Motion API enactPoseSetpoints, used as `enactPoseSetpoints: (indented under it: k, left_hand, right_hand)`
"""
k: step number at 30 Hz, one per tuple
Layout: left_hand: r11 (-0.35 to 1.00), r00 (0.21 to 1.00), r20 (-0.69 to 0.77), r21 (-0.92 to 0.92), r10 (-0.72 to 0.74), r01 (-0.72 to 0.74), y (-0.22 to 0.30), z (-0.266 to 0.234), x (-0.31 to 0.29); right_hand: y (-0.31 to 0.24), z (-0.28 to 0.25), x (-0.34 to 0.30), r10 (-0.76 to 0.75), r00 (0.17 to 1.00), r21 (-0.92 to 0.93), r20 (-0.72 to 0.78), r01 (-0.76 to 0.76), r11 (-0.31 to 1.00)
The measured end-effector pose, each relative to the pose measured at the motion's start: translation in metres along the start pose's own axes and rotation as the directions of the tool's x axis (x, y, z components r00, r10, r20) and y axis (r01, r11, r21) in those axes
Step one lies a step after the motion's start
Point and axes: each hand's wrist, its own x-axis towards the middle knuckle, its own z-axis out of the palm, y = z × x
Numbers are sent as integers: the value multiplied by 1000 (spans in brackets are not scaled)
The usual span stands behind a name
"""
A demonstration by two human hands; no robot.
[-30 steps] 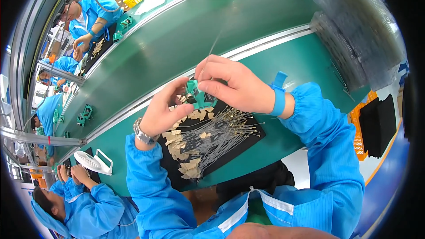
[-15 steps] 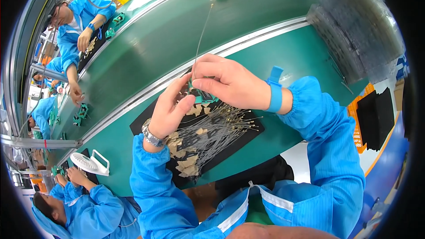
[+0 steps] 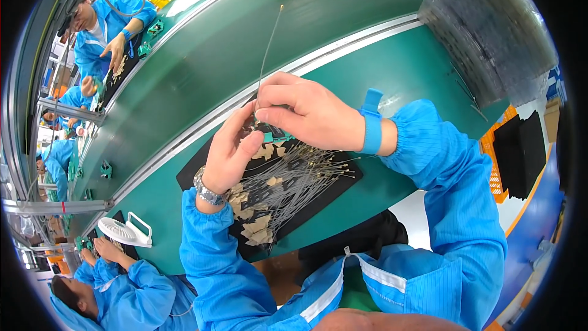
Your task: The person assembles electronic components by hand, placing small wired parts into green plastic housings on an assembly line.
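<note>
While a white desk fan [image 3: 125, 231] stood at the far left of the green tabletop [image 3: 404, 79], your left hand [image 3: 229, 154] cupped a small teal part [image 3: 274, 137] above the black mat [image 3: 318, 199], its grip closed on that part. Below it lay a fan of thin wires with tan tags [image 3: 269, 199]. Further right, your right hand [image 3: 306, 110] pinched one thin wire [image 3: 267, 52], which rose upward past the conveyor rail. A blue wrist strap [image 3: 370, 121] circled that wrist.
</note>
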Motion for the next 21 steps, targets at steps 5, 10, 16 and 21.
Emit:
enactPoseSetpoints:
  k: [5, 10, 16, 21]
  left_hand:
    - [1000, 1000, -1, -14, -6, 6, -1, 0, -1]
    - [998, 1000, 5, -67, -5, 5, -3, 0, -2]
    - [994, 1000, 13, -112, -16, 18, -3, 0, -3]
    - [993, 999, 13, -106, -40, 41, -2, -1, -3]
  right_hand:
    - [-1, 0, 0, 4, 1000, -9, -16, -4, 1000]
    - [0, 1, 0, 0, 1000, -9, -28, 0, 1000]
    - [1, 1, 0, -16, 999, -32, -37, 15, 999]
    - [-3, -1, 0, 23, 1000, -40, 3, -23, 999]
